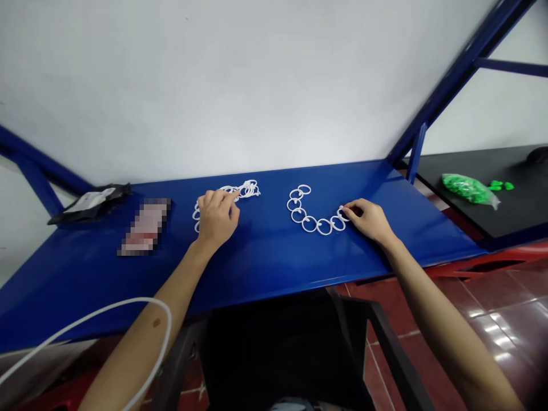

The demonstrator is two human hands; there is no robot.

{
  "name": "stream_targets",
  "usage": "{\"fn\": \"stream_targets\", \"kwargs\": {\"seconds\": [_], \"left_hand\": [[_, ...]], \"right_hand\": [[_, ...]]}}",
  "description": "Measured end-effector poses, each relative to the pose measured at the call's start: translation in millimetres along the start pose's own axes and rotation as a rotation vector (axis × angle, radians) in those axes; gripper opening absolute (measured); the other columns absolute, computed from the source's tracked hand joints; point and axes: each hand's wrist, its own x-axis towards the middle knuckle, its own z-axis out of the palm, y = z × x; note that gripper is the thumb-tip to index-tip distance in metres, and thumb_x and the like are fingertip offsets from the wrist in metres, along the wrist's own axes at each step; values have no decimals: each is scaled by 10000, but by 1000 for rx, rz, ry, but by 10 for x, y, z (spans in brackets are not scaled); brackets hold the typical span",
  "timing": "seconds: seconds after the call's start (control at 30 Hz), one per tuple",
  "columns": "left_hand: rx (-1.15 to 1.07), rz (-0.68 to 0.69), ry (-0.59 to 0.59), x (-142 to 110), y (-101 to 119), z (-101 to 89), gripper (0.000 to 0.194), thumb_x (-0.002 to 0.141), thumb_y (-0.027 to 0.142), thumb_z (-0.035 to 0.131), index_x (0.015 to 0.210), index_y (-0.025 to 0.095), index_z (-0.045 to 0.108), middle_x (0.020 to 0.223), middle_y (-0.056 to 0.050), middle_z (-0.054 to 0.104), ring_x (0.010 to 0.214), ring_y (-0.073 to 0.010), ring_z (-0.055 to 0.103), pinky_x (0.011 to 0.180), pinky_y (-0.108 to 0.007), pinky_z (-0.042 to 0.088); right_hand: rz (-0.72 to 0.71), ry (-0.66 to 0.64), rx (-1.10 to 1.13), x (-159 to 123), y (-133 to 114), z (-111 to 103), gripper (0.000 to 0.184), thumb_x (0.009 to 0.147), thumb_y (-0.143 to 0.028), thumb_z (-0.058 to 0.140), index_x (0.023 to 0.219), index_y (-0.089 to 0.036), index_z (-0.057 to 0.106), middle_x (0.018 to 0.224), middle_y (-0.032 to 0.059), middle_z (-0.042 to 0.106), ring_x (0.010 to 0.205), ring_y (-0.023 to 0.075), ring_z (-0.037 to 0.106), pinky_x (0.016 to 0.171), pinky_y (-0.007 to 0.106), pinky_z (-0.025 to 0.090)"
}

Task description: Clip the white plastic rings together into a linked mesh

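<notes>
A chain of several linked white rings (309,216) lies in a curve on the blue table (274,262). My right hand (369,221) pinches the ring at the chain's right end, fingers closed on it. A loose heap of white rings (240,191) lies to the left. My left hand (217,217) rests on that heap with its fingers curled, the fingertips touching the rings.
A black pouch with a white label (92,201) and a blurred pinkish packet (145,226) lie at the table's left. A clear bag of green pieces (468,189) sits on a black surface at right. A white tube (85,319) loops over my left forearm. A dark chair (299,348) stands below.
</notes>
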Motion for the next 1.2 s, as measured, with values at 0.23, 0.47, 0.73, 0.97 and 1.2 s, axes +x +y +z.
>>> {"fn": "stream_targets", "kwargs": {"seconds": [0.23,0.47,0.73,0.97,1.2], "left_hand": [[-1,-11,28,18,-21,-42,306,949,172,485,1145,213,715,934,-85,663,896,-277,553,780,-428,385],[-60,-8,-10,25,15,-63,309,977,194,470,1198,225,684,969,-82,687,903,-262,572,803,-424,401],[-266,-93,-42,39,110,-110,241,982,215,501,1151,186,670,1005,-92,708,930,-237,623,844,-397,486],[-704,-356,-213,29,359,-160,219,967,306,579,1120,224,713,982,-44,747,773,-158,677,683,-289,557],[-1035,-511,-274,-4,322,-81,242,924,337,668,1129,208,678,922,-41,749,706,-145,707,726,-303,606]], "right_hand": [[-17,-17,-11,1,10,-18,195,899,-367,598,872,-212,714,905,72,743,742,203,652,719,348,505],[-14,-12,-35,-9,5,-31,196,897,-364,595,888,-211,717,886,70,730,728,202,643,710,349,503],[9,25,-16,-5,-9,-67,187,892,-359,602,890,-214,720,897,78,731,733,218,644,712,369,507],[-190,251,53,33,-871,-76,170,976,-318,544,952,-236,691,908,72,698,786,212,633,764,370,510],[-480,-258,166,333,-1800,650,167,1014,-302,525,1092,-191,622,1051,90,721,942,237,650,794,363,500]]}}
